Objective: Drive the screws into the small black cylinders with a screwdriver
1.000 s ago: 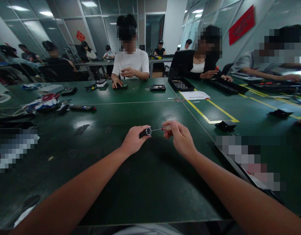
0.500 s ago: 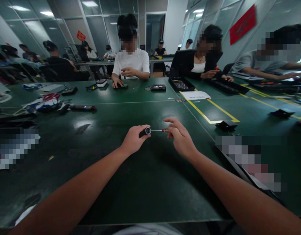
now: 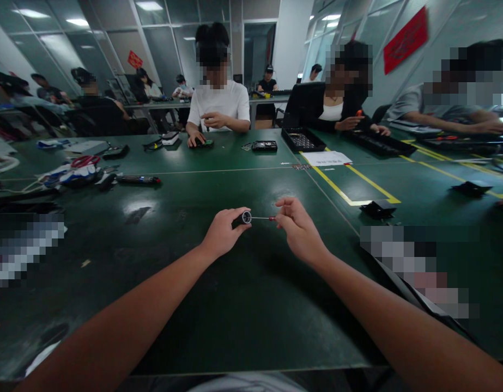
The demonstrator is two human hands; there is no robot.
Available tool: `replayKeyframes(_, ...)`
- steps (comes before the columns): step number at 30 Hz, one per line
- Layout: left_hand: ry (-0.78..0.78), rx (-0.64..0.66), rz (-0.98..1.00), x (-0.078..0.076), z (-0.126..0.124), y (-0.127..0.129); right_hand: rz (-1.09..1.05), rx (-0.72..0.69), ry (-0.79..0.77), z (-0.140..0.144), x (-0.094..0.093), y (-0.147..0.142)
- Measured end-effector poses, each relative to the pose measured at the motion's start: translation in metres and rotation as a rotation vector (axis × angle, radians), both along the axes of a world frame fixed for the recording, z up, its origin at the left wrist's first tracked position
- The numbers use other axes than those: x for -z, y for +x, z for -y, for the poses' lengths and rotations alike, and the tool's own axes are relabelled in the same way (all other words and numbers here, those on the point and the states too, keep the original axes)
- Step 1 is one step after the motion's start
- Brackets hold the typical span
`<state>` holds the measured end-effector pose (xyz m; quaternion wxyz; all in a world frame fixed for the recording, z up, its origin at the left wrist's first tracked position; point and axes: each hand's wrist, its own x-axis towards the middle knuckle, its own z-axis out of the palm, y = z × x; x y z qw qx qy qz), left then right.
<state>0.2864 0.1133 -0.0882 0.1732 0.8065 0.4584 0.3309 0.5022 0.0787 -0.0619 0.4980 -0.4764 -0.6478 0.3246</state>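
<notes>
My left hand (image 3: pixel 223 233) is closed around a short black cylinder (image 3: pixel 246 218) whose open, silver-rimmed end faces me. My fingers hide most of its body. A thin screwdriver (image 3: pixel 260 218) lies level, with its steel shaft reaching left to the side of the cylinder. Whether the tip sits in a screw cannot be made out. Its red handle end is pinched between the thumb and fingers of my right hand (image 3: pixel 301 231), which covers the rest of the handle. Both hands are above the green table (image 3: pixel 243 305).
A black part (image 3: pixel 377 210) and papers lie to the right. At the left are a dark pen-shaped tool (image 3: pixel 139 180) and a pile of cables (image 3: pixel 82 169). Across the table stand a black box (image 3: pixel 265 146) and a black tray (image 3: pixel 303 140), near several seated people.
The fingers of my right hand have shifted slightly around the screwdriver handle. My left hand and the cylinder have barely moved.
</notes>
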Motion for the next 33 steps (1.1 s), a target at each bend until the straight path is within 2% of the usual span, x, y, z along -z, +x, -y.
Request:
replayKeyframes(8, 0.007, 0.015, -0.026, -0.002, 0.001, 0.001, 0.094, 0.114, -0.103, 0.003, -0.007, -0.001)
replayKeyframes(14, 0.013, 0.008, -0.012, -0.003, 0.001, 0.001, -0.009, 0.082, 0.021, 0.001, -0.003, -0.002)
replayKeyframes(18, 0.007, 0.015, -0.042, -0.002, 0.001, 0.002, -0.033, 0.092, 0.033, 0.000, -0.004, -0.003)
replayKeyframes(21, 0.021, 0.016, -0.077, -0.004, 0.003, 0.003, -0.148, 0.111, 0.005, -0.005, -0.001, -0.003)
replayKeyframes(24, 0.086, 0.015, -0.123, -0.007, 0.004, 0.004, -0.394, 0.129, -0.158, -0.015, 0.007, 0.000)
replayKeyframes(26, 0.102, 0.006, -0.135, -0.009, 0.003, 0.004, -0.472, 0.095, -0.267, -0.021, 0.011, 0.005)
replayKeyframes(30, 0.031, -0.011, -0.134, -0.008, 0.000, 0.002, -0.531, 0.161, -0.258, -0.025, 0.013, 0.007)
replayKeyframes(33, 0.036, -0.008, -0.123, -0.006, 0.000, 0.002, -0.530, 0.159, -0.221, -0.021, 0.011, 0.002)
